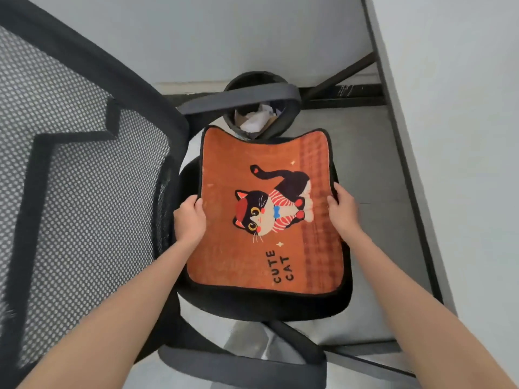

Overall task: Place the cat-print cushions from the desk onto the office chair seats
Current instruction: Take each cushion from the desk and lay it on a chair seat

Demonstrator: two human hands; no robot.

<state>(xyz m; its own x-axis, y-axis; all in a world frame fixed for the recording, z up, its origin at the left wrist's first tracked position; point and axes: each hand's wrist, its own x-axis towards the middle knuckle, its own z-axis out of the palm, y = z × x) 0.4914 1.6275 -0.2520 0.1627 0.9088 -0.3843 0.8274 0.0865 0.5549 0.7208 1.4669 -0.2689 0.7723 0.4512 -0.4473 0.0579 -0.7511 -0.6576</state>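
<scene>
Hands (266, 217) hold cushion (266, 211) (seemingly lengthwise away).

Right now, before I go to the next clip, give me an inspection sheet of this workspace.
Surface: black office chair seat, mostly covered by the cushion.
Job's things: orange cat-print cushion lies flat on the seat, "CUTE CAT" print up.
Clutter: waste bin with crumpled paper, behind the far armrest.
Grippers: left hand grips the cushion's left edge; right hand grips its right edge.
Cables: nothing seen.
Surroundings: mesh backrest at left, near armrest, white desk at right, grey floor.
</scene>
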